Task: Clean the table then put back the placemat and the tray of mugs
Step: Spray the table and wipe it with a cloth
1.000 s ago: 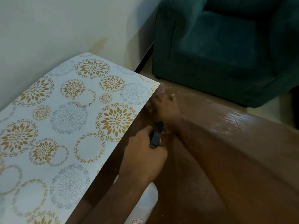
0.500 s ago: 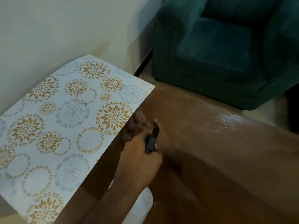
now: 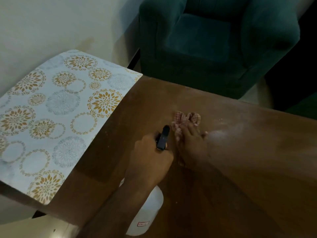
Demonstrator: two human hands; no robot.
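Two hands work over the brown table [image 3: 240, 169]: the left hand [image 3: 151, 158] curls tight around a white spray bottle [image 3: 145, 213], the right hand [image 3: 192, 143] presses a checked cloth [image 3: 186, 119], fingers bunched. Placemat [image 3: 56, 117] lies left, overhanging the table's edge; what the bottle holds can't be told.

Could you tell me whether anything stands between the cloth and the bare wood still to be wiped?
Nothing visible does: the right hand presses the cloth straight onto the table; the placemat covers the left end.
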